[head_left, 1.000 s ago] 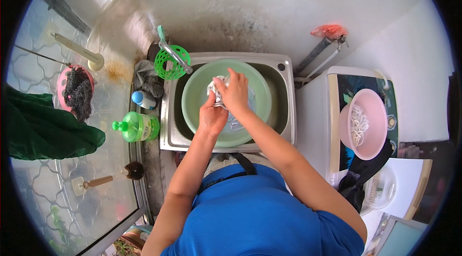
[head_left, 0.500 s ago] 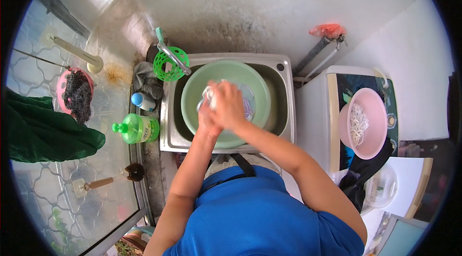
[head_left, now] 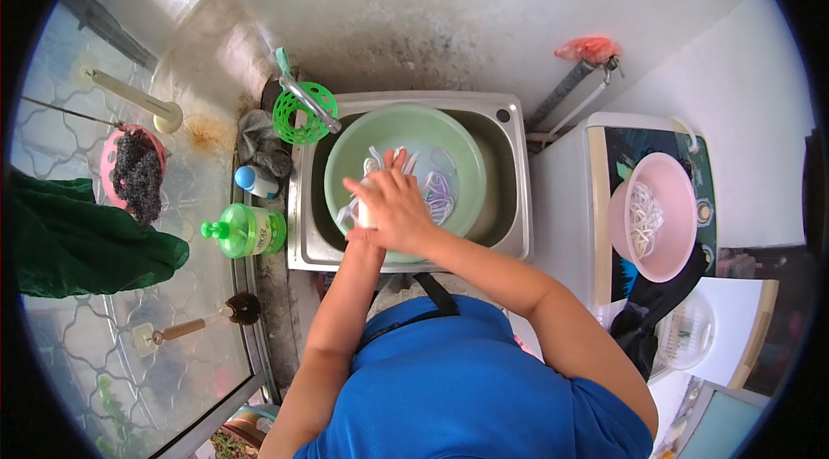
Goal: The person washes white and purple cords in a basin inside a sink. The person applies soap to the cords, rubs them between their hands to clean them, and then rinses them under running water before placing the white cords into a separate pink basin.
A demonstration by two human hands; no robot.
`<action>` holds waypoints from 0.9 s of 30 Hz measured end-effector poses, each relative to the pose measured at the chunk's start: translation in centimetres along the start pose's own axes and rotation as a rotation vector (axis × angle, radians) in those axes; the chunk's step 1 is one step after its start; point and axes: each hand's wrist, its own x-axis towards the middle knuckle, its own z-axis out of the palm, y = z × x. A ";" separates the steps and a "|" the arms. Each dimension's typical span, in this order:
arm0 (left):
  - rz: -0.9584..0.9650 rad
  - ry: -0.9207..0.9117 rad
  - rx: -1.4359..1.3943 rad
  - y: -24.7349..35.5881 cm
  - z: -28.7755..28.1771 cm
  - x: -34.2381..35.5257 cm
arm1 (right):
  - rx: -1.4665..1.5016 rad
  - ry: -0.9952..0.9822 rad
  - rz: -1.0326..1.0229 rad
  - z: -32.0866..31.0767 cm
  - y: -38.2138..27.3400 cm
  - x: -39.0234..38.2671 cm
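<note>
Right hand now spread flatter over white cords.

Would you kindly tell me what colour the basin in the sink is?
The basin is pale green; the head view shows it.

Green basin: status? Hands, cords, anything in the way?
Right hand spread over mostly hidden left hand. White cords under right hand; purplish cords in green basin. Tap apart from hands; right hand blocks view of left palm.
</note>
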 end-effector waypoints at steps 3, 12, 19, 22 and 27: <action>-0.261 0.241 -0.166 0.6 2.5 0.5 | -0.027 -0.056 0.353 0.5 3.8 1.5; -0.130 0.307 -0.423 2.2 5.1 2.2 | 1.756 0.524 1.146 0.4 11.3 -3.7; -0.301 0.154 -0.445 0.9 2.5 1.8 | 2.238 0.202 1.407 2.3 8.4 -9.3; -0.493 0.050 -0.213 -0.2 4.7 1.6 | 2.274 0.405 1.173 2.4 9.2 -7.1; -0.797 0.168 -0.198 -1.1 2.2 1.0 | 2.044 0.350 0.732 -3.0 7.7 -3.1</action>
